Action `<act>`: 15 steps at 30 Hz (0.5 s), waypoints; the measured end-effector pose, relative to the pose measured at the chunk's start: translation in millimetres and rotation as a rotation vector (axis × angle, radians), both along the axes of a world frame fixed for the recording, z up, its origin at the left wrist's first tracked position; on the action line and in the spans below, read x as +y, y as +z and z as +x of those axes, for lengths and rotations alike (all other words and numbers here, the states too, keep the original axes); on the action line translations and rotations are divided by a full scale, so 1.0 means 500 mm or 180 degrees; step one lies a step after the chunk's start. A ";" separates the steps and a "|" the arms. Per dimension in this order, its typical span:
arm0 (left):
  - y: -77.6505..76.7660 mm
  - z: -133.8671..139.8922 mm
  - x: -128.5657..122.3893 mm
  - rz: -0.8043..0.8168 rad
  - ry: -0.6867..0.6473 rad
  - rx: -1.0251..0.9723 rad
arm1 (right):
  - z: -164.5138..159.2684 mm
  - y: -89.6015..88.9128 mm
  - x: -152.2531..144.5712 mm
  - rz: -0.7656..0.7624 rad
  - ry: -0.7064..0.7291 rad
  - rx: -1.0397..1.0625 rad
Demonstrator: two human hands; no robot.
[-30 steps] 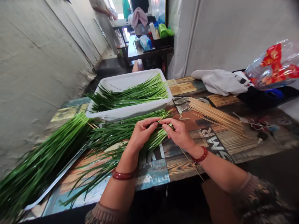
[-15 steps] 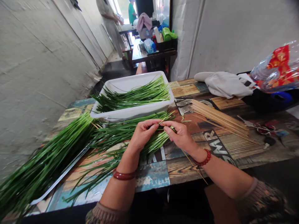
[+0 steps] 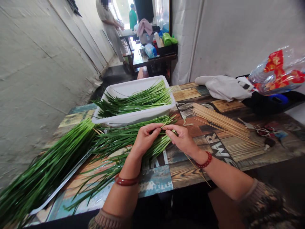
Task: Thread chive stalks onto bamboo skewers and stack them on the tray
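Observation:
My left hand (image 3: 146, 138) pinches the pale stem end of a garlic chive between thumb and fingertips. Close beside it, my right hand (image 3: 182, 139) is closed on a thin bamboo skewer (image 3: 197, 170), whose lower length slants out below the palm toward the table's front edge. The fingertips nearly meet, and the skewer's tip is hidden there. Loose garlic chives (image 3: 116, 140) lie beneath both hands, leaves to the left. A white plastic tub (image 3: 133, 117) behind them holds more chives (image 3: 140, 100). On the left, a big chive bundle (image 3: 59, 156) rests on a metal tray (image 3: 63, 184).
A pile of bamboo skewers (image 3: 220, 121) lies right of my hands, with keys (image 3: 269, 143) beyond. Farther back are a pale cloth cap (image 3: 226, 87) and a red-printed plastic bag (image 3: 276, 73). A person (image 3: 109, 28) stands by tables in the background.
The view has shifted slightly, so the surroundings sit a little differently. Both hands keep their pinch at nearly the same place over the chives.

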State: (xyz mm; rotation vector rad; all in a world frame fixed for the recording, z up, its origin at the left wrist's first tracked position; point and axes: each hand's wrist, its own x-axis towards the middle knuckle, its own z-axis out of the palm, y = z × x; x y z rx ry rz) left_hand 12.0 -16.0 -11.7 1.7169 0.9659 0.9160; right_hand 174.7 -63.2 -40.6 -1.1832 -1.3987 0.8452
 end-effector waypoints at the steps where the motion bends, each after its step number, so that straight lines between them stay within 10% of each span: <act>1: 0.000 0.000 0.001 0.0120 -0.0027 0.0070 | 0.000 -0.001 0.001 -0.0017 -0.0004 -0.0006; 15: -0.008 0.008 0.001 0.1447 0.0017 0.0859 | 0.003 -0.012 0.008 -0.0099 -0.0019 0.0062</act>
